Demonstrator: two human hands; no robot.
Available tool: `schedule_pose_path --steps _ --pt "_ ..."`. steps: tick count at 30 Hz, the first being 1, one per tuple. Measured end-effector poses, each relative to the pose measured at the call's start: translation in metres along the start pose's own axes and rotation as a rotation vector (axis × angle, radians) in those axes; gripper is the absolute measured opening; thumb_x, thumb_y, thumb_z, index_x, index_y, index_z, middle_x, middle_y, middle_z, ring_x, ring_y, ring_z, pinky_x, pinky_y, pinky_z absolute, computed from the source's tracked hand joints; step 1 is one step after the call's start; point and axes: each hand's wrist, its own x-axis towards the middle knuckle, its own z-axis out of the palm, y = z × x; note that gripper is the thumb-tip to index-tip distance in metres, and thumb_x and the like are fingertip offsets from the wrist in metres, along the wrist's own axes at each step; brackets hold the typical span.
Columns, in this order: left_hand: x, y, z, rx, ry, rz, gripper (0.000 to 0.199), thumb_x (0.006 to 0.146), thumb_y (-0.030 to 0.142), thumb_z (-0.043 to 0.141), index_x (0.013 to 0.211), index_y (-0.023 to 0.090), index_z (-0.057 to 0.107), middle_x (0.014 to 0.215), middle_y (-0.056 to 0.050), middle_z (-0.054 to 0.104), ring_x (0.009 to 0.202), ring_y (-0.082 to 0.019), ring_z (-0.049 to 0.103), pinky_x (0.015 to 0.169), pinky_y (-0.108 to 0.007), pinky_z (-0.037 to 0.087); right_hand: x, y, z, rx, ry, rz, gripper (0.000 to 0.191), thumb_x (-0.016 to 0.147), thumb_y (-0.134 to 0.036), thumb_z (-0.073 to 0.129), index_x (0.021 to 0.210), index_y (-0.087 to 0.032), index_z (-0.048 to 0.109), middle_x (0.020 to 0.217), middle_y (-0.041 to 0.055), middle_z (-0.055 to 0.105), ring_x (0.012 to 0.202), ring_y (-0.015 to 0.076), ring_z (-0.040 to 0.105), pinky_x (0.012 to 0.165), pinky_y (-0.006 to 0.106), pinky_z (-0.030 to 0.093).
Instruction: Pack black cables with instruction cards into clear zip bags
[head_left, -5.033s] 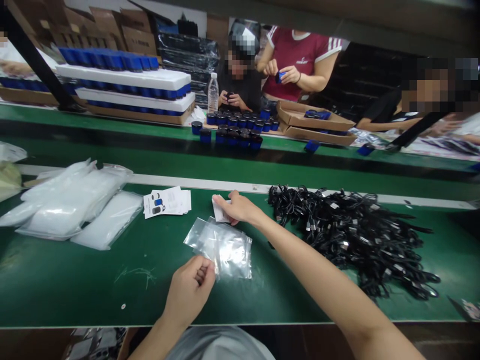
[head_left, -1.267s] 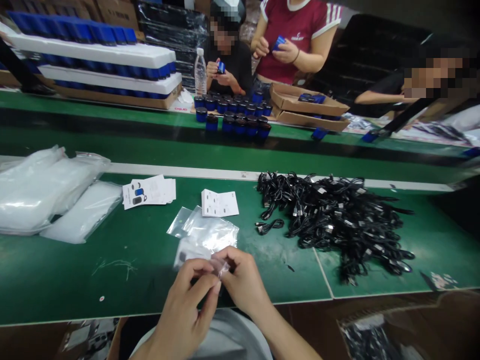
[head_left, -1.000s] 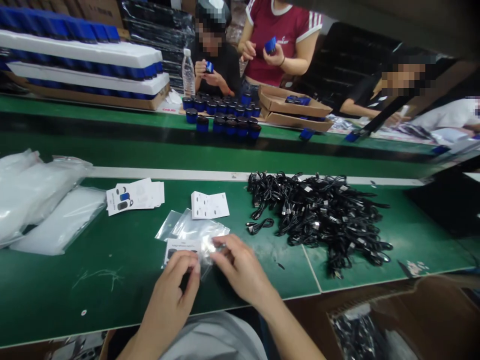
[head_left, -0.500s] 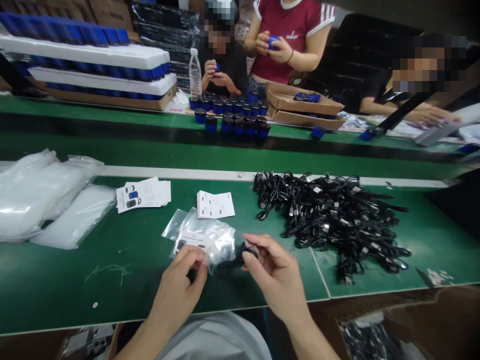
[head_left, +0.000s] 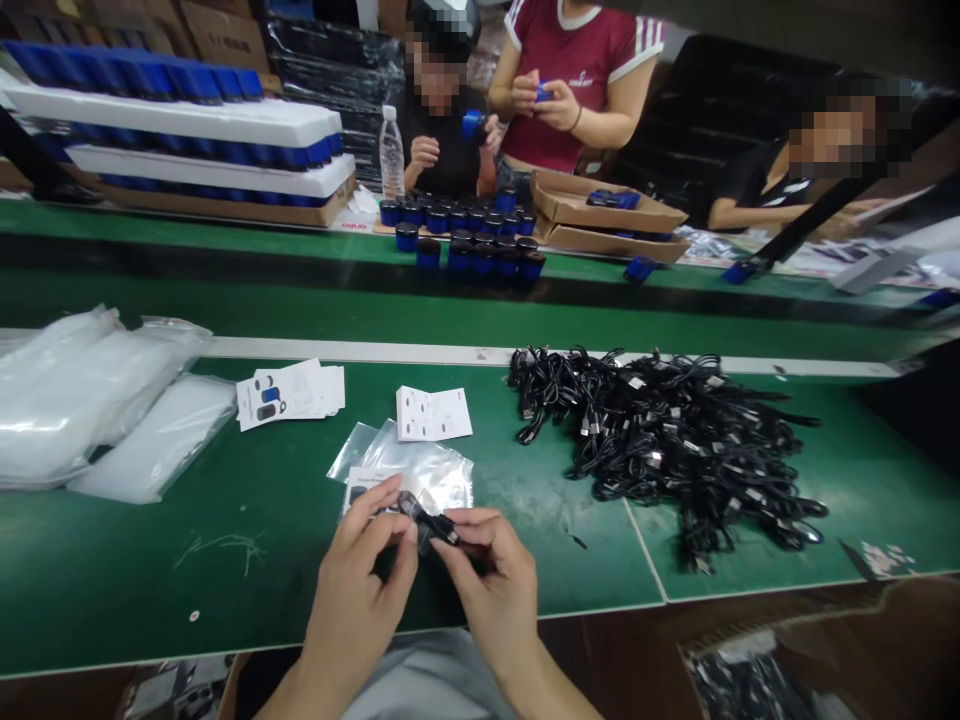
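A bundled black cable [head_left: 435, 522] is pinched between the thumb and fingers of my right hand [head_left: 499, 570]. Its far end lies at the mouth of a clear plastic bag [head_left: 459, 482]; whether it is inside the bag I cannot tell. My left hand [head_left: 364, 570] grips the bag's near edge, with the index finger reaching toward the cable. Beneath that finger shows a printed leaflet [head_left: 367, 477], partly hidden. Just beyond the bag lies a stack of folded instruction leaflets [head_left: 433, 413].
Many black cables [head_left: 660, 430] are heaped at the right. To the left are printed cards [head_left: 289, 393] and packs of plastic bags [head_left: 150, 440]. Across the table, co-workers handle blue cylinders near a water bottle [head_left: 391, 155], cartons [head_left: 607, 210] and rows of blue cylinders [head_left: 480, 250].
My right hand has moved left with the cable, bringing it to the bag and my left hand. Across the table, a co-worker has raised a blue cylinder in one hand.
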Motion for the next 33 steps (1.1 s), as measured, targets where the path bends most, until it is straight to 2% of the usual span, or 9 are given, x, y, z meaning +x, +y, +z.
schedule_pose_path --steps 4,10,15,17,19,22,25,28,33 --pt "-0.004 0.002 -0.003 0.035 0.037 0.047 0.009 0.085 0.022 0.049 0.083 0.023 0.058 0.125 -0.008 0.05 0.11 -0.023 0.055 0.088 -0.038 0.048 0.002 0.003 0.009 -0.032 0.014 -0.052 0.011 0.077 -0.01 0.064 0.073 -0.019 0.058 0.085 0.0041 0.065 0.077 0.0156 0.064 0.067 0.027 0.053" --pt "-0.01 0.014 -0.005 0.048 0.078 0.205 0.011 0.083 0.014 0.05 0.081 0.021 0.058 0.126 -0.008 0.044 0.107 -0.019 0.055 0.088 -0.032 0.047 0.006 -0.009 0.007 -0.386 -0.134 -0.364 0.022 0.083 -0.008 0.052 0.088 -0.019 0.069 0.11 0.0128 0.059 0.1 0.0252 0.053 0.081 0.04 0.046" --pt "-0.005 0.01 -0.013 0.155 -0.019 0.266 0.01 0.083 0.016 0.052 0.082 0.023 0.059 0.13 -0.008 0.044 0.112 -0.024 0.05 0.089 -0.039 0.043 0.016 -0.014 0.002 -0.296 -0.392 -0.171 0.025 0.085 -0.009 0.047 0.089 -0.02 0.069 0.082 0.0063 0.061 0.073 0.0173 0.058 0.063 0.027 0.047" --pt "0.003 0.005 -0.024 0.198 -0.082 0.274 0.013 0.08 0.029 0.06 0.092 0.025 0.059 0.132 -0.008 0.047 0.123 -0.031 0.04 0.097 -0.049 0.034 0.022 -0.019 -0.003 -0.221 -0.481 -0.112 0.026 0.085 -0.005 0.045 0.087 -0.018 0.068 0.078 0.004 0.059 0.07 0.0145 0.057 0.062 0.023 0.046" --pt "0.013 0.001 -0.038 0.171 -0.206 0.196 0.051 0.071 0.046 0.067 0.115 0.025 0.051 0.131 -0.01 0.051 0.121 -0.033 0.043 0.1 -0.052 0.03 0.028 -0.027 -0.01 -0.188 -0.583 -0.109 0.026 0.085 -0.005 0.045 0.079 -0.017 0.067 0.075 0.002 0.057 0.069 0.0131 0.056 0.062 0.022 0.044" --pt "0.024 0.002 -0.053 0.075 -0.462 -0.011 0.059 0.067 0.054 0.066 0.119 0.027 0.052 0.109 -0.004 0.065 0.1 -0.028 0.059 0.084 -0.038 0.045 0.036 -0.039 -0.018 -0.159 -0.729 -0.118 0.024 0.085 -0.006 0.047 0.074 -0.019 0.064 0.075 0.0007 0.057 0.07 0.0129 0.055 0.063 0.022 0.043" --pt "0.027 0.008 -0.055 -0.075 -0.547 -0.182 0.03 0.075 0.051 0.058 0.088 0.025 0.064 0.078 0.002 0.066 0.07 -0.018 0.061 0.06 -0.024 0.046 0.038 -0.044 -0.022 -0.03 -0.657 0.001 0.018 0.088 -0.012 0.046 0.091 -0.022 0.061 0.084 0.0013 0.061 0.077 0.0138 0.058 0.069 0.024 0.045" --pt "0.023 0.011 -0.046 -0.162 -0.377 -0.298 0.03 0.075 0.05 0.058 0.074 0.021 0.062 0.061 0.004 0.057 0.057 -0.014 0.054 0.052 -0.021 0.041 0.035 -0.042 -0.022 0.117 -0.487 0.148 0.022 0.083 -0.022 0.059 0.104 -0.023 0.053 0.089 0.0011 0.063 0.077 0.0141 0.059 0.069 0.024 0.047" --pt "0.016 0.01 -0.033 -0.298 -0.247 -0.332 0.028 0.073 0.047 0.062 0.076 0.019 0.06 0.062 0.004 0.057 0.057 -0.012 0.053 0.052 -0.021 0.042 0.032 -0.039 -0.019 -0.079 -0.348 0.117 0.005 0.08 -0.018 0.061 0.076 -0.019 0.062 0.07 -0.0011 0.061 0.066 0.0122 0.056 0.064 0.022 0.043"
